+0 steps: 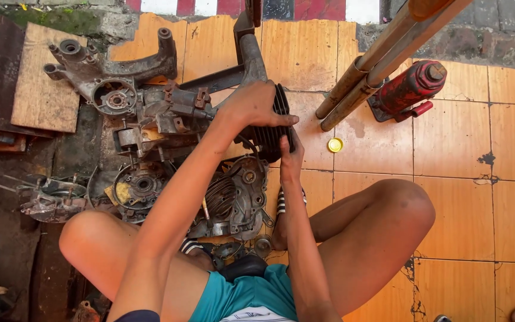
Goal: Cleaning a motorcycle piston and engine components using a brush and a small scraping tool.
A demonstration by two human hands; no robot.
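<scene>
I squat on an orange tiled floor over dismantled engine parts. My left hand grips the top of a black finned engine cylinder, fingers wrapped over its fins. My right hand presses against the cylinder's lower right side from below. The cylinder hangs above a grey engine crankcase lying between my knees. A round finned part rests on that crankcase.
More greasy castings and a round cover lie to the left. A red bottle jack stands at the upper right beside two rusty tubes. A small yellow cap lies on the tiles. Wooden boards sit at the far left.
</scene>
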